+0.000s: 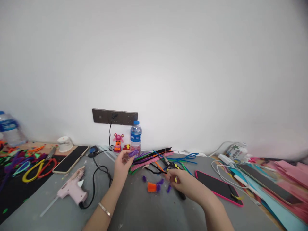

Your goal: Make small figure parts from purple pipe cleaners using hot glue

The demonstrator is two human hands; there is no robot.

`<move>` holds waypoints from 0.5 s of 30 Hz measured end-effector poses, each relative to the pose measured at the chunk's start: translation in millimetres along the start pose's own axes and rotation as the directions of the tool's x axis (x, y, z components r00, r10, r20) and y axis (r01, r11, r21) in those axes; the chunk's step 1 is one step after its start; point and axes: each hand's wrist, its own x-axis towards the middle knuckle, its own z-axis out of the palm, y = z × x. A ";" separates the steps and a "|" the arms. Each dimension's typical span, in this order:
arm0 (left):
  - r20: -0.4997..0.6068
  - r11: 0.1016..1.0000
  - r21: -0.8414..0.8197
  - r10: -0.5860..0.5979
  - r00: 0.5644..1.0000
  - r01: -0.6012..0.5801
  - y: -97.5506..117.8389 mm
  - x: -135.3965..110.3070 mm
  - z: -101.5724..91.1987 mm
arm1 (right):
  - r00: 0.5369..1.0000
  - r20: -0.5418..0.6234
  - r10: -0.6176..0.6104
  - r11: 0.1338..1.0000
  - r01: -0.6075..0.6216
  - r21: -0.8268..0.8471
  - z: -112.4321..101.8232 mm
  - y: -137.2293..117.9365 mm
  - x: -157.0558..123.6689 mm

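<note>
My left hand (122, 166) is raised a little over the grey table (134, 211), its fingers pinched on a short purple pipe cleaner piece (133, 153). My right hand (184, 183) rests on the table, closed on a small yellow piece (175, 180), just in front of black pliers (171, 165). Between the hands lie an orange piece (151, 187) and a few purple scraps (159, 183). Behind them sits a bundle of coloured pipe cleaners (151, 158).
A pink glue gun (72, 188) with a black cord lies at the left, beside a phone (71, 158). A water bottle (136, 136) and a small pipe-cleaner figure (117, 143) stand by the wall socket. A pink-cased phone (218, 187) lies right, with cables and paper sheets beyond.
</note>
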 end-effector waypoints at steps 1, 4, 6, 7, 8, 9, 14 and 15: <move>0.007 1.000 0.018 0.015 1.000 -0.015 0.2 -0.6 0.5 | 1.000 0.002 -0.027 1.000 0.027 0.005 5.4 11.8 1.4; 0.031 0.996 0.076 0.052 0.998 -0.054 1.4 -2.9 2.1 | 0.998 -0.028 -0.050 0.999 0.049 -0.018 23.4 32.6 3.8; 0.044 0.989 0.123 0.080 0.996 -0.085 3.0 -4.7 3.0 | 0.997 -0.037 -0.062 0.998 0.062 -0.027 31.9 37.4 4.4; 0.050 0.985 0.143 0.094 0.994 -0.100 3.7 -5.5 3.3 | 0.997 -0.035 -0.073 0.997 0.072 -0.028 34.0 38.3 4.7; 0.054 0.982 0.153 0.106 0.993 -0.113 4.1 -6.1 3.5 | 0.996 -0.035 -0.087 0.996 0.086 -0.024 34.4 38.5 5.0; 0.059 0.981 0.154 0.114 0.992 -0.122 4.4 -6.4 3.7 | 0.995 -0.037 -0.098 0.995 0.097 -0.012 33.0 38.1 5.7; 0.102 0.988 0.108 0.095 0.990 -0.106 3.0 -5.1 3.2 | 0.989 -0.116 -0.090 0.986 0.105 0.133 4.5 27.0 17.4; 0.106 0.989 0.108 0.087 0.990 -0.099 3.1 -4.7 3.0 | 0.984 -0.145 -0.104 0.975 0.129 0.178 -3.4 22.0 21.8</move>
